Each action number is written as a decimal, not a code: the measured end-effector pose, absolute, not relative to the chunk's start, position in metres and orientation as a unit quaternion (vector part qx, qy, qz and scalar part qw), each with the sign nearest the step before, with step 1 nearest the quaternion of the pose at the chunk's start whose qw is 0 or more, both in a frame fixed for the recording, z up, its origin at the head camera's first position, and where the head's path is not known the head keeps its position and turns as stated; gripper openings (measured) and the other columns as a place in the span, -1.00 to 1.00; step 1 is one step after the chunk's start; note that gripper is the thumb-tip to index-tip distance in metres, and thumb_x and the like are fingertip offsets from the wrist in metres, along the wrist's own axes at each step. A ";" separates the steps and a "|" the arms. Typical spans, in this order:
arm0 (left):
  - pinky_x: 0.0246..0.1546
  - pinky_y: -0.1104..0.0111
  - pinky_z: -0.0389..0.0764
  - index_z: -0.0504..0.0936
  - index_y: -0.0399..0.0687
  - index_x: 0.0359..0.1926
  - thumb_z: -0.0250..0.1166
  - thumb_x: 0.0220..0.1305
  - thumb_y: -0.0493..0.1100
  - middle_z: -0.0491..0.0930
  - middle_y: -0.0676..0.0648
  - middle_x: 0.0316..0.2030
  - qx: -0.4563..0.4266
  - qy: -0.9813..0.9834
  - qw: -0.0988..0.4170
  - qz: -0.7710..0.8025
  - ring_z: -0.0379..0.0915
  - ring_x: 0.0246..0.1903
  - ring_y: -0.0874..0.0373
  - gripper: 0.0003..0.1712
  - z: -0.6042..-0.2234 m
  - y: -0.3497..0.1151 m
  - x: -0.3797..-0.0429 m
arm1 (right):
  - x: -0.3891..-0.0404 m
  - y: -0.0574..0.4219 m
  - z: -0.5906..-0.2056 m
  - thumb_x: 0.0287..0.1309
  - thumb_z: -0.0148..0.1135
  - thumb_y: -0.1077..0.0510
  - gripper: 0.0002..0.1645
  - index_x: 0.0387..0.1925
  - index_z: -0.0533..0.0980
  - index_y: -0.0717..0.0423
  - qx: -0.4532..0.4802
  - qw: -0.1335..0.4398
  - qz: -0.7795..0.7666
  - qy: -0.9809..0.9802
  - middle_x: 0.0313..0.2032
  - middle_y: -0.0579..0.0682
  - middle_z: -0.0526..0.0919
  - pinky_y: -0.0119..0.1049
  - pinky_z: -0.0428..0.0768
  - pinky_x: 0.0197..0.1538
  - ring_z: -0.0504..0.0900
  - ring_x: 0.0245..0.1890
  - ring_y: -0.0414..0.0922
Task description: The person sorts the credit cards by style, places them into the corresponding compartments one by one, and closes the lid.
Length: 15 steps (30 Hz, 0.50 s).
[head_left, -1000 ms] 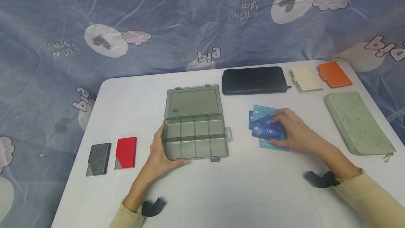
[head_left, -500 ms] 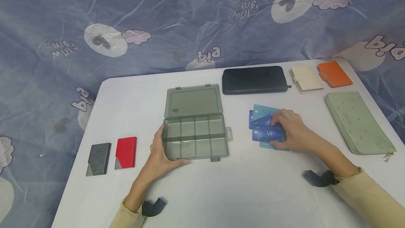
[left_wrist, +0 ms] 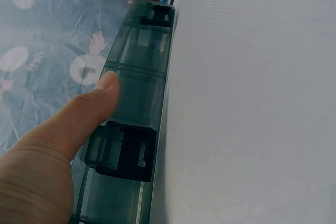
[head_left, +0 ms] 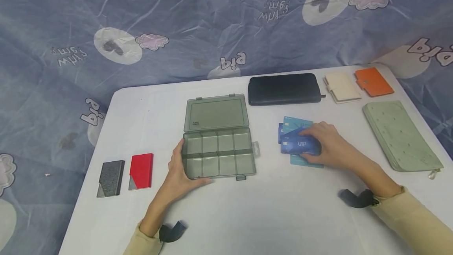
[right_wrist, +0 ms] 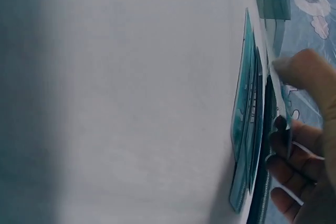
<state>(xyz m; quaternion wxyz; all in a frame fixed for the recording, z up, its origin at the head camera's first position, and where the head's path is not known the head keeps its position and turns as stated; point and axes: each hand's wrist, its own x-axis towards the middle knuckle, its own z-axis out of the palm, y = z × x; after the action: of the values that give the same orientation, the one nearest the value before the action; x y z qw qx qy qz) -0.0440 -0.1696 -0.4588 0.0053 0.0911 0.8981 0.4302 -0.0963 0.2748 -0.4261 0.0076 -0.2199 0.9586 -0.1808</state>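
Left hand (head_left: 178,178), wide grip on open eight-compartment box (head_left: 225,141); right hand (head_left: 327,145), narrow grip on blue card (head_left: 295,146).

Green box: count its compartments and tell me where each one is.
8: the green box has four side by side in its back row, next to the open lid, and four in its front row, farther from the lid. None appears hidden.

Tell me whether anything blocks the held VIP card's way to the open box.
Nothing visible does: between the blue VIP card, pinched in the right hand, and the open box lie only white tabletop and the box's own side tab.
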 end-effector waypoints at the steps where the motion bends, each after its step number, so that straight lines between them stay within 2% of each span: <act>1: 0.08 -0.05 0.14 -0.25 0.09 0.45 0.54 -0.40 0.29 0.00 -0.03 0.36 0.091 0.898 0.006 0.430 0.00 0.25 0.05 0.51 -0.459 -0.169 -0.044 | -0.096 0.272 -0.424 -0.35 0.54 -0.04 -0.29 -0.05 0.49 0.00 -0.223 0.005 -0.182 0.958 -0.12 -0.04 0.55 -0.05 0.25 0.02 0.37 -0.05 -0.06; 10: 0.09 -0.07 0.09 -0.25 0.04 0.45 0.53 -0.38 0.29 0.02 -0.09 0.34 0.096 0.900 0.003 0.425 0.01 0.24 0.02 0.50 -0.457 -0.170 -0.044 | -0.113 0.216 -0.398 -0.32 0.50 -0.09 -0.39 -0.12 0.54 -0.05 -0.302 -0.032 -0.226 0.926 -0.19 -0.18 0.55 -0.15 0.25 -0.03 0.36 -0.10 -0.19; 15: 0.10 -0.07 0.07 -0.23 0.02 0.45 0.55 -0.39 0.25 0.02 -0.10 0.34 0.093 0.898 0.001 0.430 0.01 0.25 0.01 0.50 -0.457 -0.169 -0.043 | -0.128 0.175 -0.395 -0.25 0.43 -0.15 -0.43 -0.12 0.55 -0.07 -0.348 -0.043 -0.242 0.905 -0.15 -0.21 0.52 -0.18 0.28 0.02 0.38 -0.05 -0.19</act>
<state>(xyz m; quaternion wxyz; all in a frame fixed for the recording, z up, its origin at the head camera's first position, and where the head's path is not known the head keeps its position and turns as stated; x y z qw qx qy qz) -0.0431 -0.1688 -0.4575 0.0014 0.0929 0.8981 0.4299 -0.1279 0.1747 -0.3952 -0.0432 -0.3479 0.9047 -0.2422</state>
